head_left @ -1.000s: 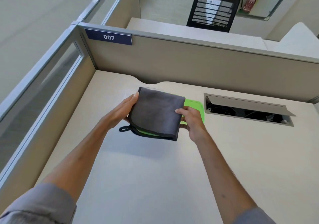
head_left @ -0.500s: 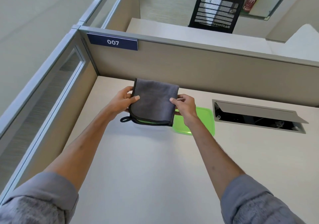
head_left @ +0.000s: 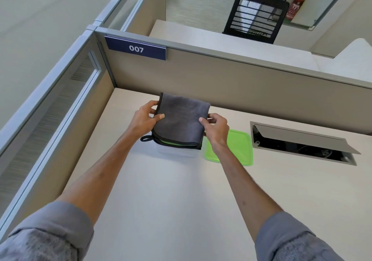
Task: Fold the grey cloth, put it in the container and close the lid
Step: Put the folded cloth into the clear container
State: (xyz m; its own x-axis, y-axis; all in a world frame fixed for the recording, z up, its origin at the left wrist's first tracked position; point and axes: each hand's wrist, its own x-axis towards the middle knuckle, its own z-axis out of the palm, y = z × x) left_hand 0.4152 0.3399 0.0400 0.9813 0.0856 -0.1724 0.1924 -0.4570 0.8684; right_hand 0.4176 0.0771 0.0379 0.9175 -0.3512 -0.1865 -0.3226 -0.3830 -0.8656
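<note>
Near desk (head_left: 181, 210) bare, plenty of room btwn forearms. Further out, left hand (head_left: 144, 121) pinching left edge of folded grey cloth (head_left: 180, 121), thumb on top; right hand (head_left: 216, 129) pinching right edge likewise. Held flat and square from both sides, prob. to keep fold from springing open on way down. Cloth poised over clear container (head_left: 177, 152), not yet in; loop dangling at left corner, could snag rim. Green lid (head_left: 240, 148) off, lying just right of container, within easy reach. Beyond: cable hatch (head_left: 302, 142) right, partition (head_left: 241, 85) close behind, so little room rearward.
</note>
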